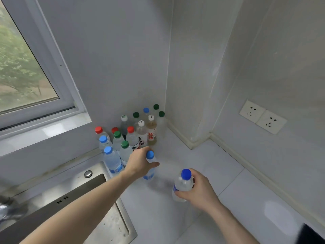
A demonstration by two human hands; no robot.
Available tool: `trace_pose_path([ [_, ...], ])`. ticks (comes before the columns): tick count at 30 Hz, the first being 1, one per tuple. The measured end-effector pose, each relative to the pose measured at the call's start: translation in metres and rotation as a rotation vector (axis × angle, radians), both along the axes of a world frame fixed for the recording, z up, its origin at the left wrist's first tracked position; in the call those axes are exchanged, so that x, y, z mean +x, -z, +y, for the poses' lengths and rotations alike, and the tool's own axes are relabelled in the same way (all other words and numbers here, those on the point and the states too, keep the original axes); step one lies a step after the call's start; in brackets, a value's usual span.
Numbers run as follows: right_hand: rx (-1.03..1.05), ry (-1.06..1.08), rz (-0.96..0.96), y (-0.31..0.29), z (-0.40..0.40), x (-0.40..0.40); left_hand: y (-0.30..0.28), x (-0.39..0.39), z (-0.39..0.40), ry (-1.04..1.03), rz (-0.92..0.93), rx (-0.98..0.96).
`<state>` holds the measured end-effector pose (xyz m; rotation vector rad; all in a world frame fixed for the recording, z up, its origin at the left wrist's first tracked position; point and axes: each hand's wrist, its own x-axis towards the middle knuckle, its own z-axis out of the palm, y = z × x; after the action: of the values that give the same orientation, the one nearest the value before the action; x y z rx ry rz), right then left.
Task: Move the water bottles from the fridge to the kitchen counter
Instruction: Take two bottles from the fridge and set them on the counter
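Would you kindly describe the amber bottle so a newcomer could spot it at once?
Start at the wall corner behind the counter, where bottles cluster. The amber bottle stands at the cluster's right side. It alone holds brownish liquid, under a white cap.

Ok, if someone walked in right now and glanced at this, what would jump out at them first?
Probably the crowd of bottles with red, green, blue and white caps, packed into the counter's back corner under the window. Next, the two hands in front: the left hand grips a blue-capped bottle beside the crowd, and the right hand holds a second blue-capped bottle nearer the viewer. The steel sink sits lower left.
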<state>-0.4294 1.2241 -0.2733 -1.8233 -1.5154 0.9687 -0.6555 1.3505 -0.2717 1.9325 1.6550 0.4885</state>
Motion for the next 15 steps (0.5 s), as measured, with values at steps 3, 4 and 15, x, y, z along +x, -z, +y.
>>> trace_pose_path([
  [3,-0.021,0.018,-0.016,0.006,0.008,-0.004,0.011,0.000,0.020,0.008,0.025,-0.011],
  [4,-0.023,0.026,-0.019,0.008,0.010,-0.004,0.014,0.000,0.025,0.006,0.037,-0.010],
  [15,-0.057,0.053,-0.027,0.019,0.032,-0.010,0.013,-0.001,0.060,0.096,0.263,0.057],
])
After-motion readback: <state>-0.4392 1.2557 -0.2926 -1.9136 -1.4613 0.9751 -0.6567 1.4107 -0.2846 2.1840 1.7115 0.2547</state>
